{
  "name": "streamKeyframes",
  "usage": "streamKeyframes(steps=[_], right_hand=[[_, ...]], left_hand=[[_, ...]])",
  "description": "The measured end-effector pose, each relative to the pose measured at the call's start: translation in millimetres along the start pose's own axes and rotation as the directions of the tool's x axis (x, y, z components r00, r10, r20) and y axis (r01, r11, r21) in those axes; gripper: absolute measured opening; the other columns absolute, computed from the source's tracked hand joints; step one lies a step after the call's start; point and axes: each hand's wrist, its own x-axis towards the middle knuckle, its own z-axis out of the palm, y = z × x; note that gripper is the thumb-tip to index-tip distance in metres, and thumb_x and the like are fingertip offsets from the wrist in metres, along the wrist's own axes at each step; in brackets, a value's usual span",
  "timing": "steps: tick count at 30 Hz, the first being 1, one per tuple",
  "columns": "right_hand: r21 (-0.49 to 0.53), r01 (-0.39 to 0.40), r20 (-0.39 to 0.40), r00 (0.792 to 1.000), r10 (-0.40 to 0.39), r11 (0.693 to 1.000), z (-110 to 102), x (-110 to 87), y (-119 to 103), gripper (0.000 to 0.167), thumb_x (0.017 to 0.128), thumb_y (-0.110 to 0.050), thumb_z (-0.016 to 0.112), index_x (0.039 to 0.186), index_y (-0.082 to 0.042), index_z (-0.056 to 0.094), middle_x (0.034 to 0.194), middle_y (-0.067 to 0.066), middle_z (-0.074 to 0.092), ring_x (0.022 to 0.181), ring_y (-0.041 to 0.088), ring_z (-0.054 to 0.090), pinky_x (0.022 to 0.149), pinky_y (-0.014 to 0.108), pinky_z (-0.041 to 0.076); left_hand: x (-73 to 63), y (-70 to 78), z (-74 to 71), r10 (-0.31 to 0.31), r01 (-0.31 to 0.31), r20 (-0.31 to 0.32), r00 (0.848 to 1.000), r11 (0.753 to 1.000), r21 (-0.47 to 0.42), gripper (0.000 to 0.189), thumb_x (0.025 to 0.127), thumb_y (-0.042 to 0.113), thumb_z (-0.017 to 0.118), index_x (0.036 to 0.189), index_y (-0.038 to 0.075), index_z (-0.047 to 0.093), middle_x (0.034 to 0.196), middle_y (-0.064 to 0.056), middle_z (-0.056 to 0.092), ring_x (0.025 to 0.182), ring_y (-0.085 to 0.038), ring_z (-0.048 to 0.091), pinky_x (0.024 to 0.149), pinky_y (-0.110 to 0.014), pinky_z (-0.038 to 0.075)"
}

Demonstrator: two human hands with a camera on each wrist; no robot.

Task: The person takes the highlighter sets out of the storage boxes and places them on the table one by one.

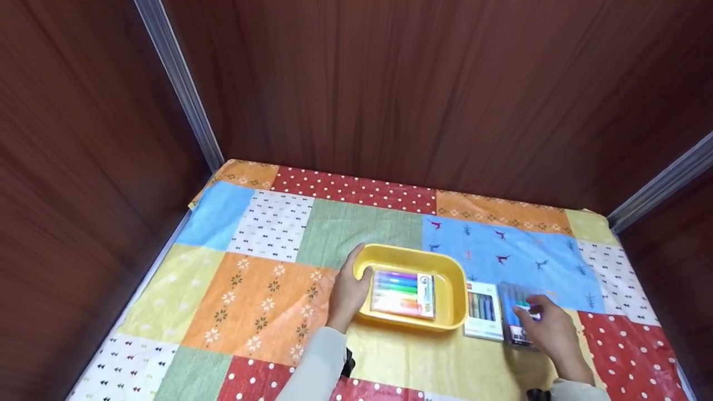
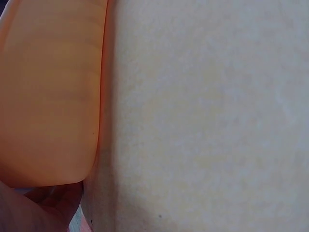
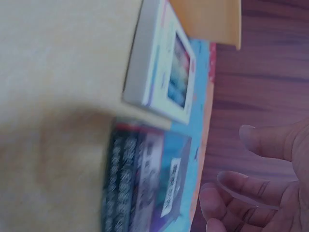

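In the head view, the right hand (image 1: pixel 551 331) hides part of the case (image 1: pixel 510 328), whose print blurs there and in the right wrist view, where the bottom edge cuts it off. The left hand (image 1: pixel 350 289) covers a stretch of the tub's (image 1: pixel 452 295) rim. Lettering on the pen pack (image 1: pixel 402 294) and the white box (image 1: pixel 482 329) is too small to read. The bottom edge crops both sleeves (image 1: pixel 318 365) and the cloth (image 1: pixel 264 301). The left wrist view shows only part of the tub, its inside hidden, the hand cropped at the corner. The right wrist view crops the box, the tub and the hand.
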Motion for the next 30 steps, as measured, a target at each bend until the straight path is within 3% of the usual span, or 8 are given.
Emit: streamKeyframes(steps=[8,12,15,24,30], right_hand=[[0.027,0.084,0.007,0.996,-0.084,0.996,7.1,5.5,-29.4,0.051,0.097,-0.036,0.064,0.129,0.002,0.059,0.114,0.027,0.067,0.09,0.031,0.066,0.069,0.039,0.05],[0.025,0.132,-0.003,0.991,-0.132,0.991,14.3,7.1,-44.5,0.048,0.096,-0.035,0.066,0.129,0.0,0.06,0.113,0.025,0.069,0.089,0.03,0.068,0.07,0.039,0.053],[0.039,0.15,0.007,0.989,-0.151,0.988,18.9,8.2,-54.1,0.047,0.096,-0.037,0.066,0.129,-0.003,0.06,0.115,0.024,0.068,0.088,0.028,0.068,0.069,0.037,0.053],[0.098,0.217,0.023,0.975,-0.22,0.971,30.9,12.3,-79.6,0.04,0.097,-0.029,0.066,0.128,-0.004,0.061,0.105,0.016,0.068,0.078,0.019,0.063,0.062,0.029,0.049],[0.123,0.263,0.051,0.961,-0.271,0.957,40.7,15.3,-93.7,0.04,0.097,-0.027,0.065,0.129,-0.003,0.06,0.104,0.015,0.068,0.077,0.017,0.06,0.064,0.029,0.048]], left_hand=[[-0.1,2.4,1.1,-0.014,0.014,-0.001,1.0,1.0,-0.023,0.059,0.1,0.028,0.06,0.15,0.049,0.038,0.155,-0.004,0.05,0.058,-0.016,0.049,0.049,-0.029,0.035],[-0.4,2.1,0.1,-0.022,0.022,0.003,1.0,0.999,-0.04,0.058,0.1,0.027,0.06,0.149,0.049,0.039,0.154,-0.005,0.051,0.048,-0.012,0.033,0.046,-0.028,0.03],[-0.5,1.7,-0.4,-0.021,0.021,0.002,1.0,0.999,-0.028,0.058,0.099,0.027,0.06,0.15,0.049,0.039,0.154,-0.006,0.052,0.048,-0.012,0.032,0.046,-0.028,0.031],[-0.7,0.5,0.9,0.001,-0.001,-0.02,1.0,1.0,0.009,0.059,0.099,0.026,0.062,0.15,0.045,0.041,0.153,-0.004,0.052,0.069,-0.02,0.057,0.055,-0.03,0.04],[-0.5,0.8,0.6,0.0,0.0,-0.029,1.0,1.0,0.014,0.059,0.098,0.027,0.062,0.15,0.046,0.041,0.153,-0.004,0.053,0.07,-0.019,0.058,0.053,-0.03,0.041]])
